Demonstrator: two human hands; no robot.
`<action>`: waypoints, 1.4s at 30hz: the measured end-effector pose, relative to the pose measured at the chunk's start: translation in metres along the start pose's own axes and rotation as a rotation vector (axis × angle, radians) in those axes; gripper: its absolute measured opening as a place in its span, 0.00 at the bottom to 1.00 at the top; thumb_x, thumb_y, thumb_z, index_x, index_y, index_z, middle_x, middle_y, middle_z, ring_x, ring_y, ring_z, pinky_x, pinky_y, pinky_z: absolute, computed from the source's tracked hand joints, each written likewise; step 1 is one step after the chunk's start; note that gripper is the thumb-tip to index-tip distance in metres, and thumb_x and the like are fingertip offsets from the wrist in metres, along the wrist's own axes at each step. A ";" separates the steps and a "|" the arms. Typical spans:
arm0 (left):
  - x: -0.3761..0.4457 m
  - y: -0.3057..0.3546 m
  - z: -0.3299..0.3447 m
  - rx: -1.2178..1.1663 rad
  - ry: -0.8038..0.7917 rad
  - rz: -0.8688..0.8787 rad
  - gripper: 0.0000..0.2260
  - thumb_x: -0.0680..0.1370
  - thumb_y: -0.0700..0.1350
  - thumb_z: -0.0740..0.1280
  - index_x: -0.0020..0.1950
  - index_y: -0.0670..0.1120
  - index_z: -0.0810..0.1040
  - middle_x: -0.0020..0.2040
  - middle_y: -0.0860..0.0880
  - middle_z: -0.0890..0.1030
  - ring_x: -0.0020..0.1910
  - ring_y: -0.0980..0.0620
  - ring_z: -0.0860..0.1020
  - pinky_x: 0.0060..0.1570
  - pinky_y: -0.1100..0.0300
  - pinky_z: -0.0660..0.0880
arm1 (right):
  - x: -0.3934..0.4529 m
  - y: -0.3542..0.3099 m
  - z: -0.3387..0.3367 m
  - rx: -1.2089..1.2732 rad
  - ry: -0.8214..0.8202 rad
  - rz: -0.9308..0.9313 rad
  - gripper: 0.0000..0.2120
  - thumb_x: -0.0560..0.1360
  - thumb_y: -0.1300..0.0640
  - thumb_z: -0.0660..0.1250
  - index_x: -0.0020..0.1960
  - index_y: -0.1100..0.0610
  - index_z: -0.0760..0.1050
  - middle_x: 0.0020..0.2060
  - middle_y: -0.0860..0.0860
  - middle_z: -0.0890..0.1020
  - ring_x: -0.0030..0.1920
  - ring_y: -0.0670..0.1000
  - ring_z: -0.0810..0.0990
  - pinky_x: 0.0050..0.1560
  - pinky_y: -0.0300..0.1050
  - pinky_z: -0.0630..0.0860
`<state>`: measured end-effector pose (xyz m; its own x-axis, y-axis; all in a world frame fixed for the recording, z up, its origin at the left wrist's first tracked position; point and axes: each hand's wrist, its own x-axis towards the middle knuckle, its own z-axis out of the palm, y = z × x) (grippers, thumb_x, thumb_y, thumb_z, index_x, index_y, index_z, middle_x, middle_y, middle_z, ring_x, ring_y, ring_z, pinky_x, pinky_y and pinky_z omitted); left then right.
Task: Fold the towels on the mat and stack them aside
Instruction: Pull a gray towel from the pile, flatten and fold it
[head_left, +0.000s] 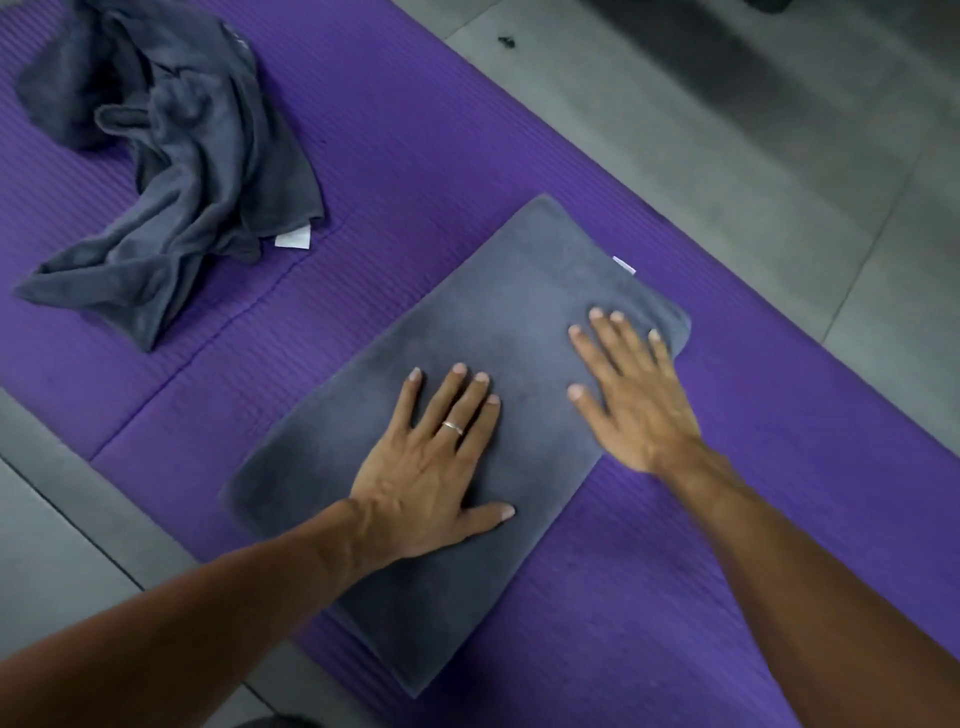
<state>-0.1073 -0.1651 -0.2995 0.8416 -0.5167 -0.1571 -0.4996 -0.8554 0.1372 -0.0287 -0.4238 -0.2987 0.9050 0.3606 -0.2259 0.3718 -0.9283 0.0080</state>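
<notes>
While both hands lie flat, a grey folded towel sits slantwise on the purple mat. Left hand, ring on one finger, has its fingers spread straight and presses the towel's middle. Right hand is spread wide too, palm down near the far end, kinda blurry. Second towel is a crumpled heap further up the mat, well apart, white tag showing.
</notes>
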 end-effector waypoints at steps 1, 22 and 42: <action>-0.002 0.003 0.001 -0.006 0.004 0.009 0.40 0.75 0.70 0.54 0.76 0.40 0.62 0.77 0.40 0.61 0.77 0.38 0.55 0.71 0.32 0.52 | 0.009 0.011 -0.003 -0.010 -0.021 0.065 0.31 0.78 0.37 0.39 0.79 0.47 0.42 0.79 0.49 0.48 0.79 0.51 0.44 0.76 0.57 0.40; -0.075 0.057 0.001 -0.232 0.102 0.015 0.18 0.75 0.50 0.60 0.61 0.45 0.77 0.63 0.46 0.76 0.65 0.44 0.74 0.62 0.43 0.73 | -0.039 0.007 -0.021 0.305 0.191 0.314 0.27 0.78 0.58 0.60 0.76 0.52 0.62 0.79 0.56 0.53 0.79 0.57 0.48 0.76 0.59 0.47; -0.082 0.053 -0.053 -0.576 -0.038 -0.034 0.01 0.77 0.48 0.66 0.46 0.54 0.75 0.36 0.64 0.72 0.36 0.68 0.71 0.39 0.71 0.65 | -0.112 0.031 -0.035 -0.036 0.101 0.047 0.12 0.79 0.58 0.64 0.59 0.53 0.81 0.73 0.52 0.68 0.77 0.57 0.56 0.76 0.59 0.50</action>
<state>-0.1924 -0.1661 -0.2275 0.8421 -0.4992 -0.2044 -0.2707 -0.7188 0.6403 -0.1110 -0.4894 -0.2389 0.9370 0.3263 -0.1248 0.3346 -0.9409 0.0520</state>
